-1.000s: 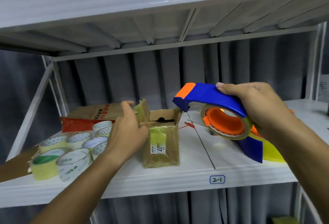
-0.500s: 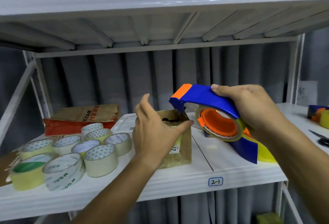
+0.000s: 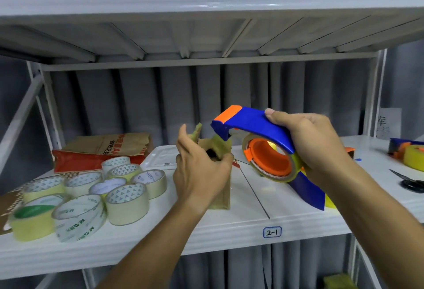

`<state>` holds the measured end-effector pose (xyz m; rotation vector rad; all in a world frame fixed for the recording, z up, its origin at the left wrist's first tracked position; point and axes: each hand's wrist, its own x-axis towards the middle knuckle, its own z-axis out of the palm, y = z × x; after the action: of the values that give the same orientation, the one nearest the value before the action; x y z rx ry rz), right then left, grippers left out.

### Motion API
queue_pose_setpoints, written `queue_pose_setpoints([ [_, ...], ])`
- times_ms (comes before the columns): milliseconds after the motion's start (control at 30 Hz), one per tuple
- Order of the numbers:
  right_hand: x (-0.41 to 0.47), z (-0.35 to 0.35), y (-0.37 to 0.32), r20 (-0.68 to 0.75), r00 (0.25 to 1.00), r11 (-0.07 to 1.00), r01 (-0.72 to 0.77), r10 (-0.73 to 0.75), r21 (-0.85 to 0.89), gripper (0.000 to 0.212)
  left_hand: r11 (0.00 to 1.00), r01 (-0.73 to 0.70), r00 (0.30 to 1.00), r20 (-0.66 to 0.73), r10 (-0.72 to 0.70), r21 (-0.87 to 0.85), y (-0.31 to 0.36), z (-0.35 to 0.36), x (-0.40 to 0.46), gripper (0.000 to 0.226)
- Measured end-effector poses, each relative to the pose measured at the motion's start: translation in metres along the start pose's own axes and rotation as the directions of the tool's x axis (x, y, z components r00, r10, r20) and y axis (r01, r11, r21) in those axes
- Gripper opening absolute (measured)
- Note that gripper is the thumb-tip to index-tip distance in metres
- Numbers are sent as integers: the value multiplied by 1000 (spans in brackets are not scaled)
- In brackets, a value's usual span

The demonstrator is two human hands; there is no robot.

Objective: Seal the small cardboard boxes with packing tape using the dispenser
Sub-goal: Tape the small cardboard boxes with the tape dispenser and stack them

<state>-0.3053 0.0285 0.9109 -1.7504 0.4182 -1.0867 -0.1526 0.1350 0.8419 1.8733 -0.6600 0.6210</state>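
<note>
One view, from the head: the small cardboard box (image 3: 219,187) stood on the shelf (image 3: 252,220), flaps up, gripped by the left hand (image 3: 197,169) around its top. It looked light and easily crushed; hold the walls gently. The right hand (image 3: 312,146) clasped the tape dispenser (image 3: 257,125) just right of the box.

eight tape rolls (image 3: 127,203), one box (image 3: 219,187), two dispensers (image 3: 257,125), one scissors (image 3: 410,182).
</note>
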Motion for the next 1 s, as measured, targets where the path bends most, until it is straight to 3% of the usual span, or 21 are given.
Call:
queue_pose_setpoints([
  [100,3,-7,-10,-90,995,995,42,-34,93,38,999,30,1000,4,-31,28,-10,-10,6,83],
  [267,7,-12,-19,-99,994,991,67,-55,117,32,994,-60,993,104,51,86,-22,-18,11,24],
  [400,8,-7,-14,-81,997,994,27,-18,106,34,998,-38,994,103,33,48,-23,-17,11,25],
  [467,9,-4,-10,-79,997,995,4,4,97,36,990,-103,990,110,92,97,-25,-16,11,29],
  [633,12,-1,-4,-95,995,998,-25,31,62,34,985,-150,969,211,129,86,-29,-22,13,53],
  [800,13,1,-3,-86,995,997,-55,59,50,38,973,-190,935,279,221,-134,-40,-36,20,8],
  [900,14,1,-5,-72,994,996,-73,77,54,38,951,-206,917,293,270,-230,-46,-45,21,8],
  [1000,14,0,-9,-43,997,996,-67,70,64,31,941,-66,900,388,200,-331,-50,-50,26,12],
])
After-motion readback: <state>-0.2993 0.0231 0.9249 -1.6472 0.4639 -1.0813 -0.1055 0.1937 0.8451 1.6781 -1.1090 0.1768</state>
